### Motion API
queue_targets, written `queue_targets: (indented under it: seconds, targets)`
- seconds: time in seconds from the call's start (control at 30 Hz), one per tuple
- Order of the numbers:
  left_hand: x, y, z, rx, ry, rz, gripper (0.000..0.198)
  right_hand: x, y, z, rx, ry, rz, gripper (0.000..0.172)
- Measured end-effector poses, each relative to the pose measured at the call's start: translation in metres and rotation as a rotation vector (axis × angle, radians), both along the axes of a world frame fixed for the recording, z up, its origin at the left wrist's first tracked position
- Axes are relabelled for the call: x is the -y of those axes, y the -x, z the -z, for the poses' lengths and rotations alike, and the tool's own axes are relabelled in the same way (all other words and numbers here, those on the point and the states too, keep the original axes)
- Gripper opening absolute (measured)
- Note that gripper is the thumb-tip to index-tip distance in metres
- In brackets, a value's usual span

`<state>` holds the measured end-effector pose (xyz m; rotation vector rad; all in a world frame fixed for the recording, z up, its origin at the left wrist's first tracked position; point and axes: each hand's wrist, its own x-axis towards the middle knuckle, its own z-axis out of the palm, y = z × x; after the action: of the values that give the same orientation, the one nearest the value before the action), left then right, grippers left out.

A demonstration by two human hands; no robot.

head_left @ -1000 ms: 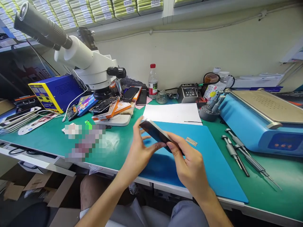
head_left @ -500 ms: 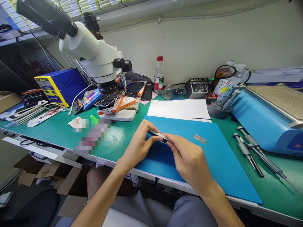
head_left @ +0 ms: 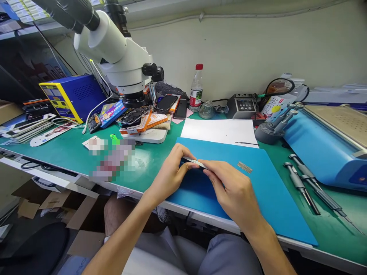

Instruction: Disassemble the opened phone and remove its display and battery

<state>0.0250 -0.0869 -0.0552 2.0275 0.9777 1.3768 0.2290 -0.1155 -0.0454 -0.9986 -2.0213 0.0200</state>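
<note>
Both hands hold a thin, flat smartphone (head_left: 194,162) above the blue mat, seen nearly edge-on with a pale rim and a dark side underneath. At its left end, my left hand (head_left: 172,168) pinches it between thumb and curled fingers. My right hand (head_left: 232,187) grips the other end, thumb below and fingers on top. Most of the phone's faces are hidden by the tilt and the fingers. To the right of my hands, a small thin metal blade (head_left: 244,167) lies on the blue mat (head_left: 275,198).
A white paper sheet (head_left: 218,131) lies behind the mat. Screwdrivers (head_left: 301,187) rest at right, beside a blue machine (head_left: 332,149). A microscope (head_left: 126,65) stands at back left over stacked phones and boxes (head_left: 140,122). A red-capped bottle (head_left: 196,89) stands near the wall.
The phone has tilted slightly, so more of its pale edge shows. Both hands keep their hold on it. The camera view has shifted a little.
</note>
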Motion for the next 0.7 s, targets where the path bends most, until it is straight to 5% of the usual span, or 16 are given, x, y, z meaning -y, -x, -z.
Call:
queue_targets:
  seconds: [0.1, 0.33, 0.7]
  targets:
    - [-0.0005, 0.0013, 0.0022, 0.032, -0.029, -0.046, 0.006, 0.0017, -0.0025, -0.0002, -0.097, 0.033, 0.079, 0.027]
    - [0.0019, 0.0020, 0.0037, 0.067, -0.076, -0.104, 0.009, 0.0052, 0.0002, -0.0051, -0.146, 0.068, 0.001, 0.018]
    - [0.0021, -0.0001, 0.0021, 0.082, -0.040, -0.064, 0.009, 0.0047, 0.0025, -0.0052, -0.137, 0.034, 0.082, 0.009]
